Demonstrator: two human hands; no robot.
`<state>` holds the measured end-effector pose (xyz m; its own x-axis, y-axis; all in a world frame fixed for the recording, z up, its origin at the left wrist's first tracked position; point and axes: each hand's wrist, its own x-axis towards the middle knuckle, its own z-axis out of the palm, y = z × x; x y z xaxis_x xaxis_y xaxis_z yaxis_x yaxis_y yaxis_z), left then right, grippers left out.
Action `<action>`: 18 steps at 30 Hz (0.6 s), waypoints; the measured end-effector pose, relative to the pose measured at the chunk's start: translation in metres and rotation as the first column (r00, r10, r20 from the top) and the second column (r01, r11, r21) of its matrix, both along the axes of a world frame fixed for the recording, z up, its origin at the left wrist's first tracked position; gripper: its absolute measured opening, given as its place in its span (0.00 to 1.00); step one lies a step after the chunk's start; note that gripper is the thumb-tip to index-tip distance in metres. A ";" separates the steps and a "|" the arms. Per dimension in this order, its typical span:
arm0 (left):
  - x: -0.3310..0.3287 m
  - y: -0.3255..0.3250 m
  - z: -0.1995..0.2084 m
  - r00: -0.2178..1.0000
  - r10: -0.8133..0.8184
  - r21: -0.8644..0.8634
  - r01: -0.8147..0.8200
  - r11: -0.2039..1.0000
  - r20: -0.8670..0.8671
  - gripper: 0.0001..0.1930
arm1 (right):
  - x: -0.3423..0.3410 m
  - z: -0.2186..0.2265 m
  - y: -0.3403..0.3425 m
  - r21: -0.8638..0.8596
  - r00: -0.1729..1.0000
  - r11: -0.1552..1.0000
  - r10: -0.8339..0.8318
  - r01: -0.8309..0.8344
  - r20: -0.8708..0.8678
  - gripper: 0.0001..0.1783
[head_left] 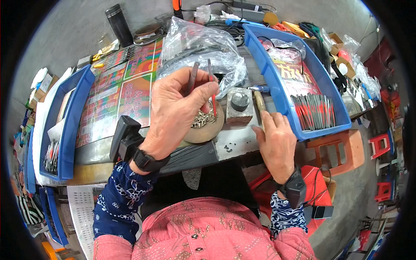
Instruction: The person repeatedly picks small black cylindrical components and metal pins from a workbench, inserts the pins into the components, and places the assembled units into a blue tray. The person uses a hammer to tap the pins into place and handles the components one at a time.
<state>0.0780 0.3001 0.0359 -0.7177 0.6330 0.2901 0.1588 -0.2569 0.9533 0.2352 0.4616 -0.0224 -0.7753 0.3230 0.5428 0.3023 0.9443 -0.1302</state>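
Raised over the bench, my left hand (173,108) is closed on slim metal pieces: a dark one (193,74) and a red one (213,103), both narrow and pointed. Whether they are joined is hidden by my fingers. Below them, small metal rivets (203,120) lie heaped on a round wooden board (199,137). My right hand (277,141) has its fingers over the wooden handle of a hammer (260,102), whose metal head points away from me. Left of the hammer stands a square block (239,116) with a dark round steel anvil (239,101) on top.
A blue tray (299,133) at right holds rows of red and dark slim pieces (313,112). Another blue tray (65,160) stands at left. A clear plastic bag (190,43) lies behind my left hand. Tiny dark bits (228,148) are scattered near the bench's front edge.
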 end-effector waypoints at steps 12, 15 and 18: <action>-0.011 0.070 -0.011 0.988 0.075 0.071 -0.065 0.995 -0.139 0.06 | -0.002 -0.016 0.009 -0.069 0.979 0.983 -0.159 0.169 0.130 0.27; -0.010 0.076 -0.014 0.987 0.092 0.058 -0.085 0.995 -0.134 0.06 | 0.000 -0.017 0.010 -0.076 0.983 0.986 -0.142 0.151 0.120 0.28; -0.011 0.076 -0.014 0.985 0.109 0.022 -0.107 0.994 -0.136 0.05 | 0.000 -0.018 0.010 -0.096 0.986 0.986 -0.125 0.135 0.106 0.28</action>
<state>0.0674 0.3762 0.0219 -0.7345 0.5491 0.3987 0.3148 -0.2447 0.9171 0.2350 0.4717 -0.0399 -0.7716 0.4746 0.4235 0.4378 0.8793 -0.1877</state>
